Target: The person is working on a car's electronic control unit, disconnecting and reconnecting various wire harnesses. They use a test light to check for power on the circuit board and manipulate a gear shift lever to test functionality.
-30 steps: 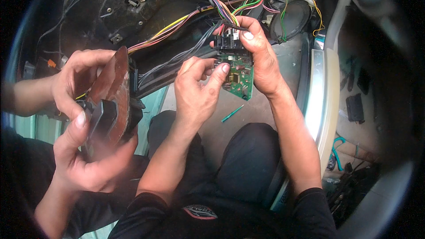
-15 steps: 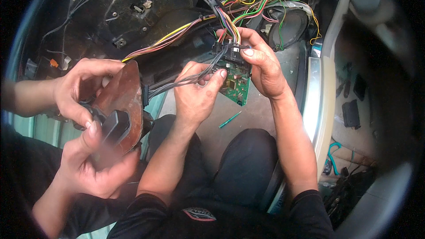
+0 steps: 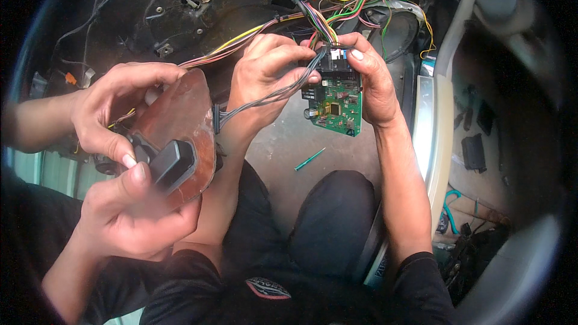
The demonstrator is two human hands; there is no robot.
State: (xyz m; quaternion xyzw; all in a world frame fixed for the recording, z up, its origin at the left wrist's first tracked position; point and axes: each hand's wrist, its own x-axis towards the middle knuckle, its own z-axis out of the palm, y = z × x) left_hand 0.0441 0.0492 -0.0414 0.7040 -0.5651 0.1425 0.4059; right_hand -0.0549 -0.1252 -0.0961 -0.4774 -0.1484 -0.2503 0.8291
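Note:
My right hand (image 3: 376,84) grips the upper right of a green circuit board (image 3: 337,114) by its black connector block (image 3: 334,66), where coloured wires (image 3: 322,24) enter. My left hand (image 3: 262,78) is pinched on grey wires (image 3: 283,93) beside that block; its fingertips are partly behind them. These wires run left to a plug on a reddish-brown panel (image 3: 177,108) with a black fitting (image 3: 173,165). Another person's upper hand (image 3: 111,114) and lower hand (image 3: 126,216) hold that panel.
A car body panel (image 3: 132,30) with loose wiring and a round grey part (image 3: 402,33) lies behind. A teal pen-like tool (image 3: 310,159) is on the floor (image 3: 271,144) beside my knees. At the right are a door sill (image 3: 430,132), black parts (image 3: 473,153) and a teal-handled tool (image 3: 451,204).
My left hand has moved up from the board's lower part to the connector. The brown panel has moved right, and the grey wires now cross by my left fingers.

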